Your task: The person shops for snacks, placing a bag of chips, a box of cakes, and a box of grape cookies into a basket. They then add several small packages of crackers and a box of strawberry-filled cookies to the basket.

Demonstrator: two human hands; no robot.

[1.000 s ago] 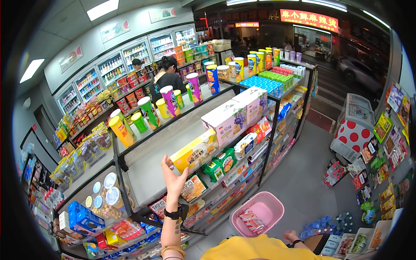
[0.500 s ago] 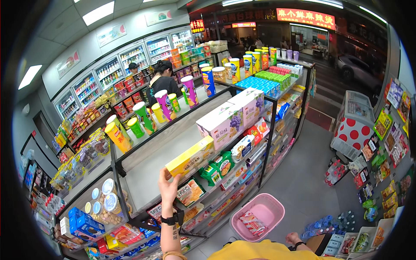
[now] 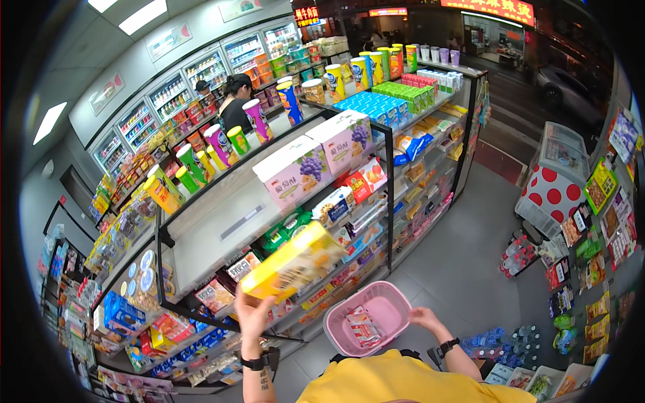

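L hand (image 3: 252, 316) holds yellow rectangular cardboard box (image 3: 293, 263); R hand (image 3: 423, 317) nr pink oval plastic basket (image 3: 390, 307), can't tell finger grip

Left fingers (image 3: 240, 300) grip yellow box (image 3: 293, 263) by its near end, shelf (image 3: 201, 250) beyond them. Right fingers (image 3: 418, 316) beside pink basket (image 3: 391, 317), contact unclear.

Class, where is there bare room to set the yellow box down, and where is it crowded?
Bare: the top shelf between the black post and grape boxes; the floor between basket and dotted cabinet. Crowded: the rows of packets behind the yellow box, and the far shelf's cartons and cans.
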